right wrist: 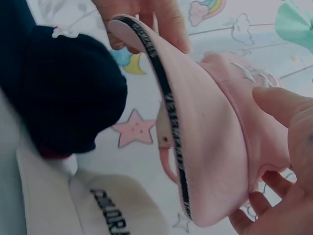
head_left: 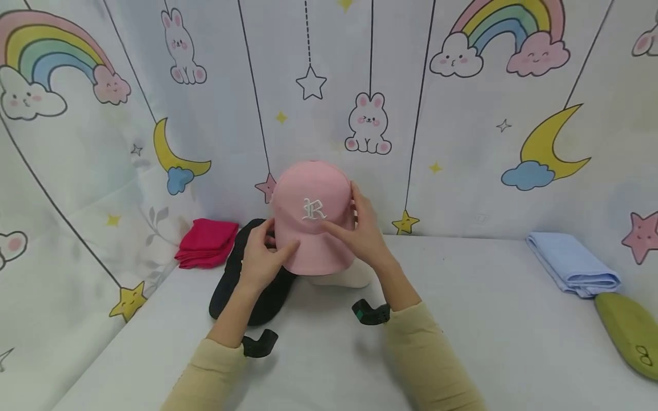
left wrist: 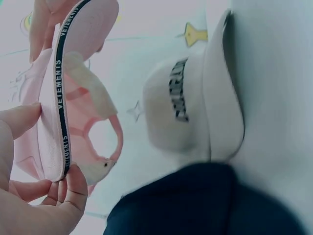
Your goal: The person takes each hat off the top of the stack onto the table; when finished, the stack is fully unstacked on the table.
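Note:
A pink baseball cap, embroidered with a white letter, is raised off the table with its front toward me. My left hand pinches one side of its brim, thumb on top and fingertips at the dark lettered edge band in the left wrist view. On the other side, my right hand grips the cap, its thumb across the front and fingers at the side. Below and behind it, a cream cap with dark lettering rests on the table, mostly hidden in the head view. Beside that lies a black cap.
Folded red cloth lies at the back left. Toward the right are a folded light blue cloth and a green item, cut off by the frame. A printed curtain hangs behind the white table.

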